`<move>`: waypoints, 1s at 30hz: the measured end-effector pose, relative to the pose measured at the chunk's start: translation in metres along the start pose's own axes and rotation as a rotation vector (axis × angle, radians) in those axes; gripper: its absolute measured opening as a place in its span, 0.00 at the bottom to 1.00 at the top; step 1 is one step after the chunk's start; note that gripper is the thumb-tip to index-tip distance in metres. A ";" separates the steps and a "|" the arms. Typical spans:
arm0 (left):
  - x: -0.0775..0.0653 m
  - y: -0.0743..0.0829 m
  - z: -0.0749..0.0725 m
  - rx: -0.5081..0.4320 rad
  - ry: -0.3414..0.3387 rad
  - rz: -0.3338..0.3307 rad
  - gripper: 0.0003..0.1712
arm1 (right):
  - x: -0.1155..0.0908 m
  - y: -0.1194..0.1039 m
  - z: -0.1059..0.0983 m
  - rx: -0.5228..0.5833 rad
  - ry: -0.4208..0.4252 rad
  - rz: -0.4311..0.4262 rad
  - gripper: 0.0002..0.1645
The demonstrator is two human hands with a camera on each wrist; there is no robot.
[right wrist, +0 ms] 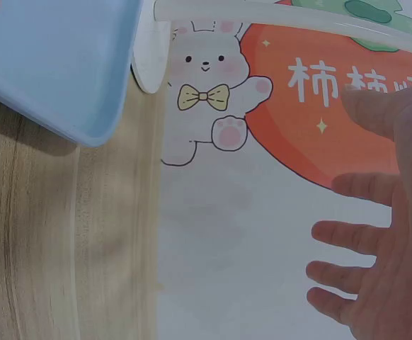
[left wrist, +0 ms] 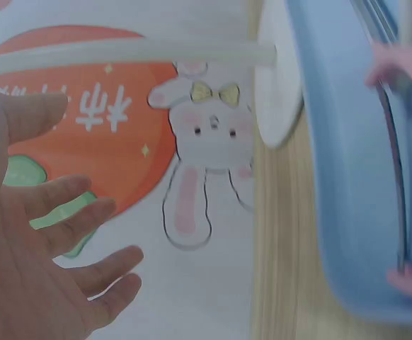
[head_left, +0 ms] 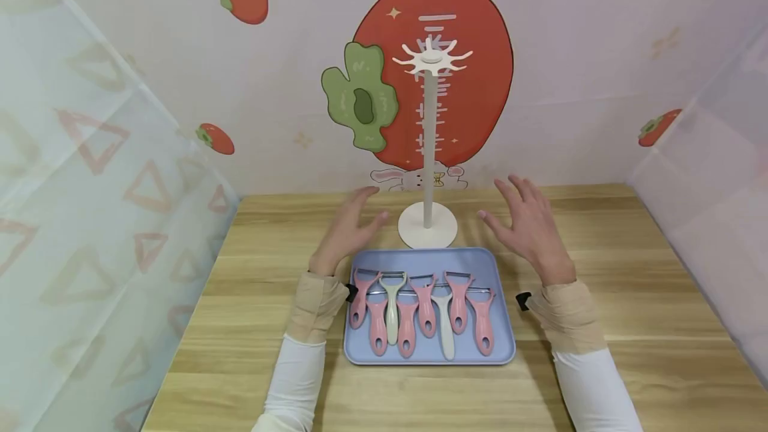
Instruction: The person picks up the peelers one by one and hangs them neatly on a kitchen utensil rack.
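Note:
A white stand point(head_left: 429, 145) rises from a round base and carries a ring of hooks point(head_left: 432, 57) at its top. In front of it lies a blue tray point(head_left: 420, 259) holding several peelers, most of them pink point(head_left: 459, 309), one cream point(head_left: 392, 315) and one pale grey point(head_left: 445, 332). My left hand point(head_left: 348, 232) hovers left of the stand's base, fingers spread, holding nothing. On the other side my right hand point(head_left: 531, 229) hovers likewise, fingers apart and empty. In the left wrist view a pink peeler point(left wrist: 408, 67) shows near the tray's rim. Neither hand touches the stand or tray.
The wooden table point(head_left: 264, 325) ends at a back wall sheet point(head_left: 558, 85) printed with persimmons and a rabbit. A pale patterned sheet point(head_left: 78, 172) hangs on the left, and another pale sheet point(head_left: 714, 205) on the right.

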State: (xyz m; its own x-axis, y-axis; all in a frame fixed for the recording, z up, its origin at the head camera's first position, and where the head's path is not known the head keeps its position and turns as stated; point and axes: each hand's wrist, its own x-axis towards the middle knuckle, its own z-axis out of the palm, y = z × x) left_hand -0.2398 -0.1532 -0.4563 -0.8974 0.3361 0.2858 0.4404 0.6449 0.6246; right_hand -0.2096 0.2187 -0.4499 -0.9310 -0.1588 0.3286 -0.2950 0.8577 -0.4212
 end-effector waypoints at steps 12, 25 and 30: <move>0.036 0.017 0.024 -0.470 -0.284 0.026 0.39 | -0.025 -0.004 -0.010 0.034 0.148 -0.189 0.29; 0.102 0.050 0.044 -0.667 -0.380 -0.040 0.13 | -0.046 -0.010 -0.012 0.145 0.030 -0.194 0.26; 0.115 0.052 0.060 -0.750 -0.417 -0.114 0.21 | -0.055 -0.006 -0.015 0.216 0.011 -0.205 0.21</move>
State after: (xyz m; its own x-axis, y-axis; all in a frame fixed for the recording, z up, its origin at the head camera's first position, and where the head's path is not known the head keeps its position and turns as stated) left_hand -0.3185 -0.0398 -0.4342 -0.7877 0.6161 -0.0057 0.0834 0.1158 0.9898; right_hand -0.1540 0.2295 -0.4530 -0.8450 -0.3117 0.4346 -0.5170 0.6842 -0.5145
